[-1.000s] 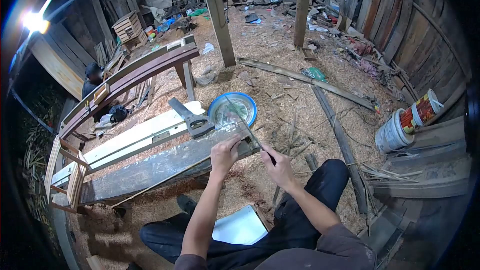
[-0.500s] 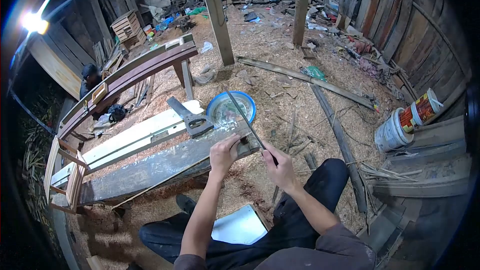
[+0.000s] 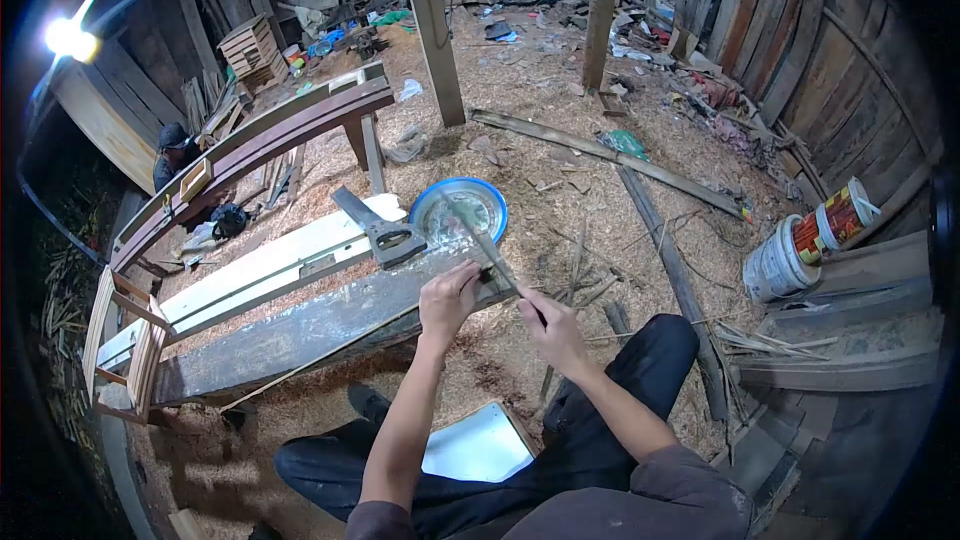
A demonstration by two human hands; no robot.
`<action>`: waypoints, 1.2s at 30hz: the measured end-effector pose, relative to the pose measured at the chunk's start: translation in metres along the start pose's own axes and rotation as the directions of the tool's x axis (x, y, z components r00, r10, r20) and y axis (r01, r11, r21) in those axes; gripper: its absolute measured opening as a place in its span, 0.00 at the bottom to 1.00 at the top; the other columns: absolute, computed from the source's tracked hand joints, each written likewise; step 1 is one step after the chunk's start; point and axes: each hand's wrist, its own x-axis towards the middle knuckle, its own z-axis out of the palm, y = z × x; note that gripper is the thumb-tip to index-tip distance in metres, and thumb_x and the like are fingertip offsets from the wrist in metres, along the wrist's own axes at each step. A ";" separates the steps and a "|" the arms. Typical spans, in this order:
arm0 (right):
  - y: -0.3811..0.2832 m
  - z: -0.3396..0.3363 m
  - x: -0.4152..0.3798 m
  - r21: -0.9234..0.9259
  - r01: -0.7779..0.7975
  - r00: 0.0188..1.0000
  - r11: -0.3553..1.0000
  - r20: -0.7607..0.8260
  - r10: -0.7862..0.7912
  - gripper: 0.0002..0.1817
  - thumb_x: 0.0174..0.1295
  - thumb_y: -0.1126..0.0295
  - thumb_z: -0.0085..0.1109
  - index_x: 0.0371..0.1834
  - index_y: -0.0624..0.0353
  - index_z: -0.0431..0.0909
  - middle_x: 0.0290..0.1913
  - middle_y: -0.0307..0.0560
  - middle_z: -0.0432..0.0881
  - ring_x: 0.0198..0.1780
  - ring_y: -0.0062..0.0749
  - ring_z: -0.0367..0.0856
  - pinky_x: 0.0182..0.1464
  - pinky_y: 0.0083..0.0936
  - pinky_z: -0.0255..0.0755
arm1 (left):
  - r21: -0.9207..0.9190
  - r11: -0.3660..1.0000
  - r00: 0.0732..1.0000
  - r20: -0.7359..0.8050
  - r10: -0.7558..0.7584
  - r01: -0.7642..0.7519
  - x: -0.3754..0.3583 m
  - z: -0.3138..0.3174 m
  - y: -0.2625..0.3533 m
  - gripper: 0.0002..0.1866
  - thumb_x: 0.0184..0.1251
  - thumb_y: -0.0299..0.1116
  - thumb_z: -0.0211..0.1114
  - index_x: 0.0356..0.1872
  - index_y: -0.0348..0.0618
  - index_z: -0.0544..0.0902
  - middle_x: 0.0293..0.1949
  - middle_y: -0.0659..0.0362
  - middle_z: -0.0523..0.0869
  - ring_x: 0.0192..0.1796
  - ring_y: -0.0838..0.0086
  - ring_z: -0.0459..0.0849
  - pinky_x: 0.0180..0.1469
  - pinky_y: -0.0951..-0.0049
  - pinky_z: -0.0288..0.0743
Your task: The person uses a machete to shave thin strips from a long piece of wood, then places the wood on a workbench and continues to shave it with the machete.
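My right hand (image 3: 556,333) is closed round the dark handle of a long knife (image 3: 497,258). Its blade points away from me, slanting up and left, and looks blurred near the tip. My left hand (image 3: 447,302) is closed at the right end of a dark, worn plank (image 3: 300,325), close beside the blade. A long thin stick (image 3: 330,348) runs from the lower left along the plank's near edge into this hand. Just beyond the hands, a handsaw (image 3: 385,233) lies on the plank, with a blue-rimmed basin (image 3: 425,195) on its right.
A pale board (image 3: 240,275) lies beyond the plank. A white sheet-like panel (image 3: 478,448) rests between my legs. White buckets (image 3: 775,270) stand at the right, near long poles (image 3: 680,290) on the shavings-covered floor. Another person (image 3: 172,152) is behind a curved wooden frame (image 3: 270,152) at the left.
The knife blade has turned and now shows a broader face. My right hand has shifted slightly left; my left hand stays in nearly the same place.
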 end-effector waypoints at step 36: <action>0.045 -0.014 0.000 0.177 -0.198 0.964 0.964 -0.143 0.224 0.28 0.80 0.49 0.60 0.61 0.67 0.84 0.43 0.61 0.92 0.42 0.47 0.93 0.46 0.39 0.82 | 0.076 0.996 0.994 0.104 0.031 -0.039 0.019 0.003 0.026 0.12 0.68 0.37 0.75 0.46 0.43 0.92 0.56 0.54 0.87 0.70 0.53 0.78 0.77 0.48 0.62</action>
